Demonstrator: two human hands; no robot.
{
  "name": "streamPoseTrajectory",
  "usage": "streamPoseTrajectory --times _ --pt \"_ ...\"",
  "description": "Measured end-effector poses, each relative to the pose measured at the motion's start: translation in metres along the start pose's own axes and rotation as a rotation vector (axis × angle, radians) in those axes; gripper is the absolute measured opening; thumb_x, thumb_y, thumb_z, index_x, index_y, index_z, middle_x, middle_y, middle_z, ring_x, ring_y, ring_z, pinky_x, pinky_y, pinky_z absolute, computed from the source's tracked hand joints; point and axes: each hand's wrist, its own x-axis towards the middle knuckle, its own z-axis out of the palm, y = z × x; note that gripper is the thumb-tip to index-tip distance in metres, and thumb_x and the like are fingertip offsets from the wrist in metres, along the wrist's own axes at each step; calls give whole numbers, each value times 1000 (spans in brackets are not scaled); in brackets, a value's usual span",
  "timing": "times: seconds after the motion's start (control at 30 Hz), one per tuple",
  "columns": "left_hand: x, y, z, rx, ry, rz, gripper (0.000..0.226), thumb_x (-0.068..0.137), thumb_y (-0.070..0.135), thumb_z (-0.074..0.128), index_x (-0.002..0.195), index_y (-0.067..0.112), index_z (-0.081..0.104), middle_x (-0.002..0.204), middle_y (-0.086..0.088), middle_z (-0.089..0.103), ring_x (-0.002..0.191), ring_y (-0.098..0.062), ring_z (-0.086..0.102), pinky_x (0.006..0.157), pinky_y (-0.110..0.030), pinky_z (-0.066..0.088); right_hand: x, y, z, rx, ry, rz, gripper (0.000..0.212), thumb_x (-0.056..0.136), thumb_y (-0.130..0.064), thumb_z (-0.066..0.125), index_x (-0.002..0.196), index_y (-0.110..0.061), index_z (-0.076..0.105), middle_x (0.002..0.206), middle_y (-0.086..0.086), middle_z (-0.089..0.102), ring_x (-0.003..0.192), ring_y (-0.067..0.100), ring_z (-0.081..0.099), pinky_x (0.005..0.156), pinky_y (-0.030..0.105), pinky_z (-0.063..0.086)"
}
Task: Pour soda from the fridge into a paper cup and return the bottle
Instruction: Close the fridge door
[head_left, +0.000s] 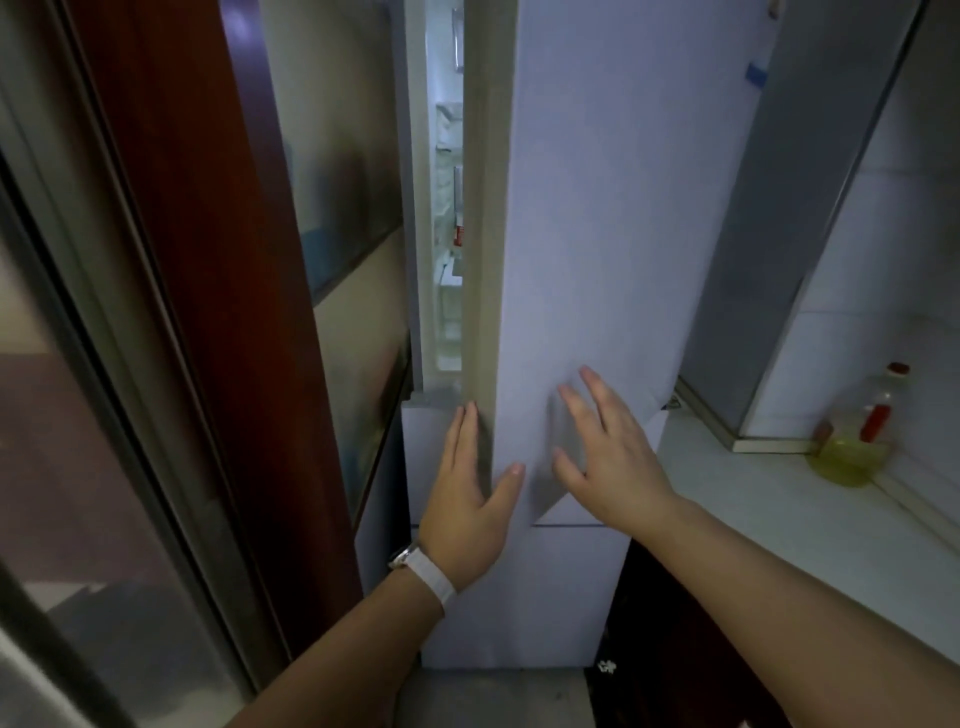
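Head view: fridge door (613, 208) ajar, narrow gap (448, 208) along its left edge. Thru the gap: bright white shelves w/ pale, blurry contents, plus 1 small red item (459, 236) at mid-height; can't tell if it's the soda. L hand (470, 499) lies along the door edge, fingers straight, thumb spread onto the door face, holding nothing. R hand (608, 452) is wide open, fingers splayed, palm at the door face just beside the L hand; can't tell if it touches. 1 white-strap watch (426, 569) on the L wrist. Counter (779, 519) on the right carries 1 clear bottle (862, 436) w/ red cap, yellow liquid low in it. Count: 2 hands, 1 door, 1 bottle out.
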Motion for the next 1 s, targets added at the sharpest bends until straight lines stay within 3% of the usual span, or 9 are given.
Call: streamPoseTrajectory --times 0.1,0.2,0.27,0.37,0.53,0.63,0.8,0.9,1.0 --pt "13 -14 -1 -55 62 -18 82 92 43 58 152 39 2 160 18 10 145 1 14 119 -43 24 35 5 9 -8 39 1 74 93 -37 59 154 -20 21 164 6 5 148 22 7 117 35 10" --pt "27 -24 -2 -49 118 -22 81 91 43 59 144 55 -2 158 25 4 143 7 10 119 -43 23 65 8 32 20 49 21 75 93 -40 59 154 -22 20 164 7 4 148 22 6 118 38 12" --pt "39 -33 -5 -40 166 -25 81 89 48 58 142 58 -3 160 20 9 145 1 15 117 -45 28 79 7 52 49 75 -1 77 92 -38 61 154 -21 19 163 9 7 148 25 9 118 42 17" --pt "59 -53 -10 -19 199 -48 85 89 47 58 151 42 0 160 11 16 145 -9 22 114 -48 33 96 11 82 47 164 -75 76 90 -40 59 152 -19 19 160 11 11 145 30 15 115 44 19" --pt "97 -69 -18 -31 269 -44 82 91 23 63 154 25 9 155 8 30 140 -9 34 111 -48 38 132 29 121 13 298 -212 69 89 -41 52 148 -14 29 156 17 20 141 38 26 115 54 21" --pt "124 -83 -20 21 335 -46 84 90 16 66 153 23 12 152 12 33 137 -3 36 113 -40 37 151 39 138 -39 339 -307 68 85 -35 57 145 -12 35 155 16 23 141 37 27 115 56 16" --pt "173 -101 -19 63 445 -23 80 87 8 69 150 15 20 144 0 44 130 -4 44 108 -29 40 182 69 155 -172 304 -415 69 79 -29 65 142 -14 40 155 14 24 141 38 26 113 60 15" --pt "200 -109 -20 58 462 -28 80 84 11 73 146 19 24 137 9 48 121 7 48 99 -15 43 200 86 159 -228 304 -448 69 78 -28 66 142 -16 45 155 13 26 141 37 27 112 61 17" --pt "220 -120 -20 99 472 -52 84 80 19 77 144 24 22 131 24 43 114 19 44 88 1 37 214 97 165 -274 307 -493 67 78 -27 65 142 -16 49 156 11 30 141 35 29 114 61 16"
